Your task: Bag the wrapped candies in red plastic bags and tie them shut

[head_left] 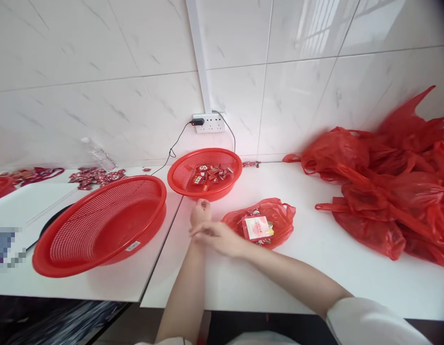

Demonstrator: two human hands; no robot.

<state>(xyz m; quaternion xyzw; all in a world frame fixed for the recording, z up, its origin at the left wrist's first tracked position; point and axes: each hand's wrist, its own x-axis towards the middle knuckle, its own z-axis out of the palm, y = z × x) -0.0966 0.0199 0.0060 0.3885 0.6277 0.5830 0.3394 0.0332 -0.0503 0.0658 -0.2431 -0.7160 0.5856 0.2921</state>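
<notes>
My left hand is at the near rim of the small red basket, curled around a small dark reddish thing that is too small to identify. Across my left wrist lies my right hand, its fingers bent; what they hold, if anything, is hidden. Several small red packets lie inside that basket. Just right of my hands, an open red plastic bag contains a pink-and-white card and small packets partly hidden beneath it.
A large red basket stands at the left, with red patterned packets and a clear bottle behind it. Red plastic bags are heaped at the right. A power strip with cables is on the wall.
</notes>
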